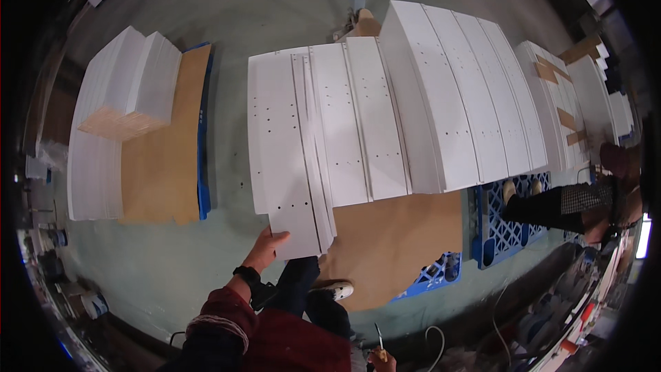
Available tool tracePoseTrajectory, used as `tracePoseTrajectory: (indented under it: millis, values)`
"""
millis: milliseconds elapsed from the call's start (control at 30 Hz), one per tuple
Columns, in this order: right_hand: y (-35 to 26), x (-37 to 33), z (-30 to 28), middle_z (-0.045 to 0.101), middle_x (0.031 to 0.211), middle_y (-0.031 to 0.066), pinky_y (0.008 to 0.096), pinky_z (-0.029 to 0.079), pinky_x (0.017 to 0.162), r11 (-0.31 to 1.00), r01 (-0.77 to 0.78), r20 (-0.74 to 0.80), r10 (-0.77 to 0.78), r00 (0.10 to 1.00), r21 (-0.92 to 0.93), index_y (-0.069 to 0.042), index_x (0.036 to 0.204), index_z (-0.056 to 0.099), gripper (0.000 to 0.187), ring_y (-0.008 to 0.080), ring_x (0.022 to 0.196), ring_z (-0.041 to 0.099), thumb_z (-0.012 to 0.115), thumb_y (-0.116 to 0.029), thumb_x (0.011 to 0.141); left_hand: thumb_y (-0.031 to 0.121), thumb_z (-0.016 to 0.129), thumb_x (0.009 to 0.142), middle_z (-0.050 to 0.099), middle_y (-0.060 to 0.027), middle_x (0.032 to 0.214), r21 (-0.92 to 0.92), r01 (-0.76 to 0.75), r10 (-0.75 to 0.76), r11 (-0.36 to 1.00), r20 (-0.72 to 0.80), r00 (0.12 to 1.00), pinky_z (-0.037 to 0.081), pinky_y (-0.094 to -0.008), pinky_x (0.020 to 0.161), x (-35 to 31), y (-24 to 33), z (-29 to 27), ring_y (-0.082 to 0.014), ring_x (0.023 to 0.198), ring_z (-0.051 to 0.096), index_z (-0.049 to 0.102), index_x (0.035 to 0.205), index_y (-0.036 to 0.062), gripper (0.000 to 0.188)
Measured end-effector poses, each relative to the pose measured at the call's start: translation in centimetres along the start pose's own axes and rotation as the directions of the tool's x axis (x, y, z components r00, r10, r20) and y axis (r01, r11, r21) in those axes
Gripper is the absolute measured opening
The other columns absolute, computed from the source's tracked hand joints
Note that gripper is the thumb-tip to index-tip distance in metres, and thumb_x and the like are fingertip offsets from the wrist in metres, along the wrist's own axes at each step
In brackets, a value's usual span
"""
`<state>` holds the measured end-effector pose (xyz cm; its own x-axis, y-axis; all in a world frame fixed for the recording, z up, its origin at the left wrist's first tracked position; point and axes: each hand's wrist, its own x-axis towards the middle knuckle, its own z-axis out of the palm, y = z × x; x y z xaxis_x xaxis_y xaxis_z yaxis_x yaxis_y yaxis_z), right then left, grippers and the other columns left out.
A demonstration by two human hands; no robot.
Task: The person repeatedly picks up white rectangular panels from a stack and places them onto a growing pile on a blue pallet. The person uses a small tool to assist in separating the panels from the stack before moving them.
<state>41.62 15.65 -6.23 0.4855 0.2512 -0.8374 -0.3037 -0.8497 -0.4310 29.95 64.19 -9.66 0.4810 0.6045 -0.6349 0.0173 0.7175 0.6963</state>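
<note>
Near the middle, my left hand (pixel 265 248) grips the near left corner of a long white panel (pixel 297 234), thumb on top. The panel sticks out toward me past a stack of white panels (pixel 365 124) with small drilled holes and dark grooves. Low in the view my right hand (pixel 383 361) is closed around a slim tool (pixel 379 335) with a thin metal blade and a yellowish handle; its exact kind is unclear. That hand is partly cut off by the lower edge.
Brown sheeting (pixel 399 241) covers a blue pallet (pixel 441 272) under the stack. A taller white stack (pixel 468 96) stands to the right. Another person's legs (pixel 551 208) are by a second blue pallet (pixel 490 227). At left, more white panels (pixel 131 83) rest on a sheet-covered pallet.
</note>
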Motion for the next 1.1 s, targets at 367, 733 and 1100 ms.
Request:
tracePoseTrajectory:
  millis: [367, 733, 1100]
  values:
    - [-3.3, -0.3, 3.5, 0.055, 0.061, 0.0146, 0.0342, 0.041, 0.051, 0.971, 0.115, -0.081, -0.134, 0.988, -0.211, -0.003, 0.078, 0.058, 0.025, 0.0178, 0.057, 0.052, 0.057, -0.028, 0.076, 0.001, 0.058, 0.066, 0.047, -0.0143, 0.101, 0.625, -0.216, 0.162, 0.75, 0.143, 0.976, 0.038, -0.0363, 0.084, 5.6, 1.9, 13.2, -0.028, 0.099, 0.044, 0.041, 0.109, 0.0006, 0.046]
    - [-2.1, -4.0, 7.1, 0.059, 0.074, 0.0146, 0.0329, 0.044, 0.061, 0.995, 0.016, -0.241, 0.009, 0.971, 0.1, -0.007, 0.095, 0.057, 0.031, 0.0182, 0.069, 0.057, 0.064, -0.024, 0.071, 0.012, 0.061, 0.065, 0.045, -0.0092, 0.106, 0.385, 0.352, -0.243, 0.853, -0.304, 0.921, 0.043, -0.0378, 0.068, 21.3, -7.0, 21.4, -0.0236, 0.093, 0.043, 0.046, 0.098, 0.0052, 0.037]
    - [-4.7, -2.8, 8.2, 0.059, 0.077, 0.0182, 0.0386, 0.045, 0.061, 0.993, -0.057, -0.177, 0.075, 0.981, 0.108, -0.012, 0.097, 0.057, 0.034, 0.0318, 0.073, 0.058, 0.063, -0.033, 0.071, 0.014, 0.061, 0.064, 0.043, -0.0054, 0.071, 0.354, 0.425, -0.352, 0.833, -0.254, 0.901, 0.04, -0.0338, 0.062, 21.8, -5.1, 20.3, -0.0184, 0.065, 0.042, 0.049, 0.084, 0.0072, 0.024]
